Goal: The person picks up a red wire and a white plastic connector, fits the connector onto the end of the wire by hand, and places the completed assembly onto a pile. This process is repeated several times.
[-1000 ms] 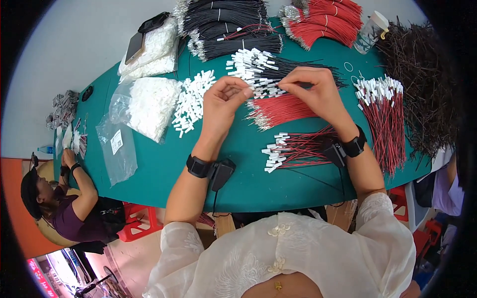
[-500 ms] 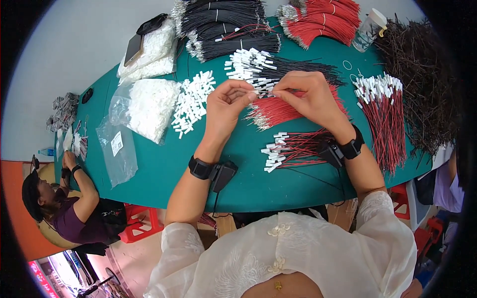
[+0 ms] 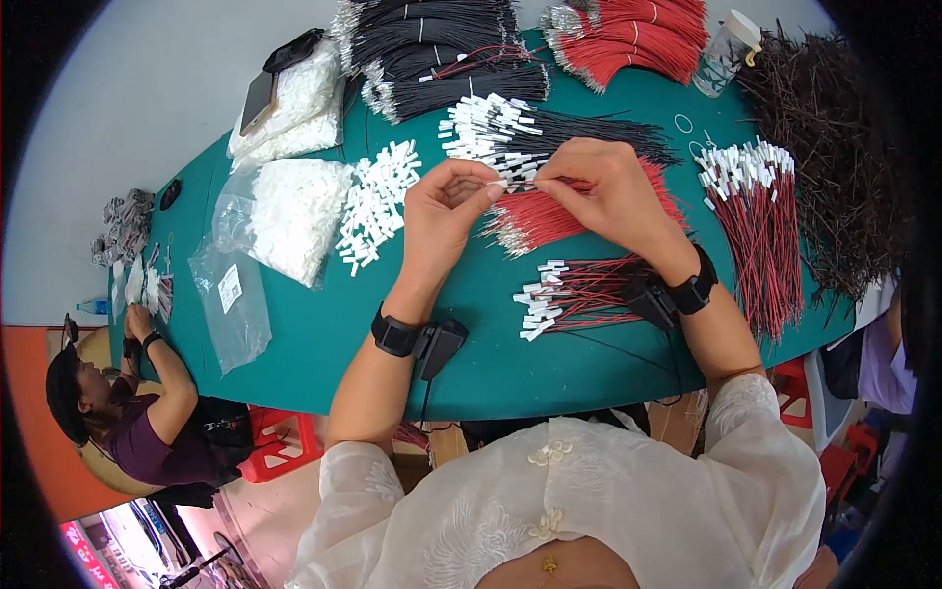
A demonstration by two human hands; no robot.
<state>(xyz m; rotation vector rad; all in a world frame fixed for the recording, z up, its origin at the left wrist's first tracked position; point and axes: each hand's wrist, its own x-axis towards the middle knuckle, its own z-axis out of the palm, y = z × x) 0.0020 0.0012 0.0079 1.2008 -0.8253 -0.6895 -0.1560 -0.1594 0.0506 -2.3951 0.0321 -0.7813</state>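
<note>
My left hand [image 3: 442,211] pinches a small white connector housing [image 3: 502,185] between thumb and fingertips. Facing it, my right hand [image 3: 613,191] pinches a thin red wire [image 3: 524,184] whose end meets the housing; whether it sits fully inside is too small to tell. Below both hands lies a bundle of red wires [image 3: 535,224] with bare metal ends. Just beyond them rest black wires with white housings [image 3: 491,128]. Loose white housings [image 3: 378,201] are spread left of my left hand. Nearer me, red and black wires with housings [image 3: 579,294] lie beside my right wrist.
Bags of white housings [image 3: 299,211] stand left on the green table [image 3: 392,388]. Black bundles [image 3: 442,44] and red bundles [image 3: 633,39] line the back. Finished-looking wires [image 3: 756,236], a bottle [image 3: 726,59] and a dark wire heap [image 3: 834,167] fill the right. A person [image 3: 147,412] sits left.
My hands keep nearly the same place, still pinching the housing and the wire. The view has shifted very slightly, and the housing now shows more plainly between my fingers.
</note>
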